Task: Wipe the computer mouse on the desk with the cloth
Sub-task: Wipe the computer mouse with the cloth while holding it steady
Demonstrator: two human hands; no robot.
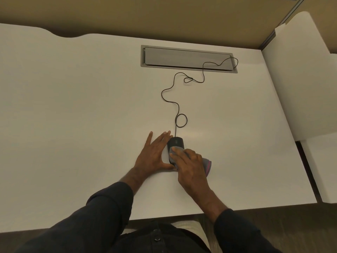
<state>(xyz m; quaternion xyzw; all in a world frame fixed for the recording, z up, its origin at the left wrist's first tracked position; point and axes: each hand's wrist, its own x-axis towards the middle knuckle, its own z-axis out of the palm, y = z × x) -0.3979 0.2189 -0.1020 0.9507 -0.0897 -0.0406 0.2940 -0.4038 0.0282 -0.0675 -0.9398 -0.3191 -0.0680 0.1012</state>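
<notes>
While the left hand point(152, 154) braces flat beside a black mouse point(175, 143) near the desk's point(73, 106) front edge, the right hand point(189, 166) presses a grey cloth point(207, 164) over its rear.
Best continued with short strokes toward the cord point(179, 114), fingers curled on cloth, brace steady.

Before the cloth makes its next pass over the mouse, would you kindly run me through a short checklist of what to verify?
1. Left hand braces the mouse, fingers straight along its left side: ok.
2. Right hand presses the cloth onto the mouse's rear: ok.
3. Front of the mouse uncovered, not yet under the cloth: ok to wipe next.
4. Cable lies slack with loops on the desk: ok.
5. Mouse underside clean: cannot tell.
</notes>
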